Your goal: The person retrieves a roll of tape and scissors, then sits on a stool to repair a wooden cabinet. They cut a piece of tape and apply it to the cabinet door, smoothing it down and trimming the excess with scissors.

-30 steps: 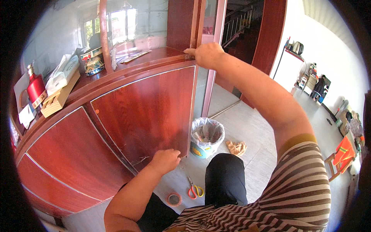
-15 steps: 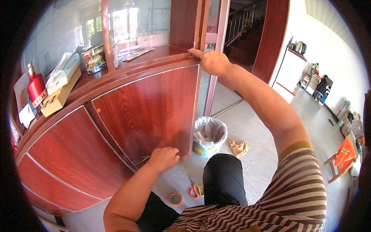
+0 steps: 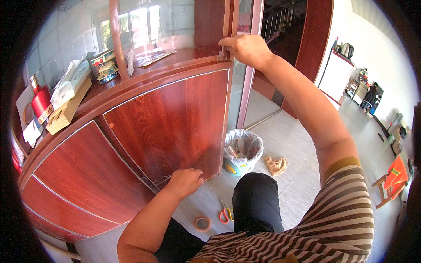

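My right hand reaches up to the right end of the red-brown wooden cabinet. Its fingers are bent and pressed together by the upright post, above the ledge corner. Something pale and shiny, too small to name, shows just below those fingertips. Lower down, my left hand is curled closed at the foot of the cabinet's right panel; what it holds, if anything, is hidden. On the floor beneath it lie a roll of tape and scissors with red and yellow handles.
A lined waste bin stands beside the cabinet's right edge, with a crumpled tan cloth nearby. On the ledge are a red bottle, a wooden box, a tin and papers. An orange vest hangs on a wooden chair at right.
My right hand has lifted a little off the ledge corner, its outstretched forefinger now bent in beside the post. The left hand stays curled by the panel. The view has shifted slightly.
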A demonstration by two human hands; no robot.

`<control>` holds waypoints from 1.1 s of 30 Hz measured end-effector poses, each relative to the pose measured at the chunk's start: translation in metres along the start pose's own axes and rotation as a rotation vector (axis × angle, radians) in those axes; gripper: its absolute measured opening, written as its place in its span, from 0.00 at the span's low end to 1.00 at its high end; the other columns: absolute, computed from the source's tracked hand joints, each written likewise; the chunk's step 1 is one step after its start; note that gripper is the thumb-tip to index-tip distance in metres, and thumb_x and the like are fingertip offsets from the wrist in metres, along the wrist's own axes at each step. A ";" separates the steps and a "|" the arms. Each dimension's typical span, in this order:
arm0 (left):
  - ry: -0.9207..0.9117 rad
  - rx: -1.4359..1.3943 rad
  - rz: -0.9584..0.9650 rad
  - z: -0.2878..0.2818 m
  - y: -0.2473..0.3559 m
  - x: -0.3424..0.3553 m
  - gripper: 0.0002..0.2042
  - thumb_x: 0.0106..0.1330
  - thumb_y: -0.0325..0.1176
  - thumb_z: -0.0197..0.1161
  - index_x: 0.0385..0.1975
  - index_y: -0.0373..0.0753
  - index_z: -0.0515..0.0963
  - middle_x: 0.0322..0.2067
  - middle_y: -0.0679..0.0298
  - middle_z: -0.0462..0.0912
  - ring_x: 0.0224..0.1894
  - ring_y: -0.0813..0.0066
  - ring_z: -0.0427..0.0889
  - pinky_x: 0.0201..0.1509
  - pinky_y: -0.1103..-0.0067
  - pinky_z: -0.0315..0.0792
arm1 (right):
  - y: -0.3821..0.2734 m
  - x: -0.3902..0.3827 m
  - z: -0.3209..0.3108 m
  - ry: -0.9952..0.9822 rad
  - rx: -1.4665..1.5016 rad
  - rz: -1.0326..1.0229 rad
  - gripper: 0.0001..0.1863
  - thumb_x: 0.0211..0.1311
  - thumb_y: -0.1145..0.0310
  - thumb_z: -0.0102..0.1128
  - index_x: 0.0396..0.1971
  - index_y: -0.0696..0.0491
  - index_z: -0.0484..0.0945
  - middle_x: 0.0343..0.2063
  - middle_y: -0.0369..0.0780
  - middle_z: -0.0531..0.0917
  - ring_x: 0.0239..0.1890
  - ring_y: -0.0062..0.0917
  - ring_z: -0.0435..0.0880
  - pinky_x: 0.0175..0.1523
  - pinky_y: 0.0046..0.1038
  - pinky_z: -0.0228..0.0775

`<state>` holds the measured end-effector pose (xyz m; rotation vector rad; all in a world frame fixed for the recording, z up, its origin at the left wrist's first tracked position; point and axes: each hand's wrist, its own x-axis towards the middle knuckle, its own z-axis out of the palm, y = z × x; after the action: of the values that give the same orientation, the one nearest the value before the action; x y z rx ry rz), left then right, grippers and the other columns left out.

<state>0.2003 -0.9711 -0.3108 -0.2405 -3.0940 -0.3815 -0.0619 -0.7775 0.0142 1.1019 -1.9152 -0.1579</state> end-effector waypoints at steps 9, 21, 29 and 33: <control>-0.026 -0.005 0.001 -0.003 0.006 0.006 0.20 0.72 0.47 0.60 0.55 0.41 0.82 0.49 0.50 0.88 0.53 0.50 0.86 0.57 0.56 0.79 | -0.012 0.019 0.012 -0.216 -0.147 -0.115 0.15 0.60 0.68 0.64 0.47 0.42 0.86 0.35 0.45 0.91 0.42 0.42 0.92 0.46 0.42 0.84; -0.100 -0.045 -0.160 -0.021 -0.007 -0.002 0.19 0.73 0.46 0.58 0.54 0.41 0.84 0.50 0.50 0.88 0.52 0.46 0.86 0.57 0.54 0.79 | -0.048 -0.046 0.007 0.442 0.903 0.412 0.19 0.72 0.66 0.64 0.59 0.56 0.78 0.49 0.49 0.85 0.52 0.36 0.86 0.54 0.34 0.80; 0.158 -0.101 -0.129 -0.041 -0.005 -0.049 0.19 0.70 0.43 0.66 0.55 0.40 0.84 0.46 0.50 0.89 0.48 0.49 0.88 0.53 0.61 0.80 | -0.325 -0.391 0.248 -0.448 0.644 1.000 0.22 0.69 0.51 0.60 0.31 0.57 0.86 0.32 0.50 0.89 0.33 0.47 0.88 0.41 0.48 0.80; 0.109 -0.154 -0.147 -0.047 -0.013 -0.045 0.19 0.70 0.42 0.66 0.55 0.39 0.84 0.43 0.50 0.89 0.44 0.50 0.88 0.50 0.62 0.80 | -0.421 -0.578 0.299 -1.389 0.693 0.668 0.19 0.68 0.52 0.60 0.40 0.54 0.86 0.44 0.48 0.90 0.50 0.44 0.89 0.55 0.49 0.80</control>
<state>0.2429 -1.0016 -0.2699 0.0069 -2.9858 -0.6158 0.0983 -0.6870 -0.7386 0.6446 -3.6816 0.2104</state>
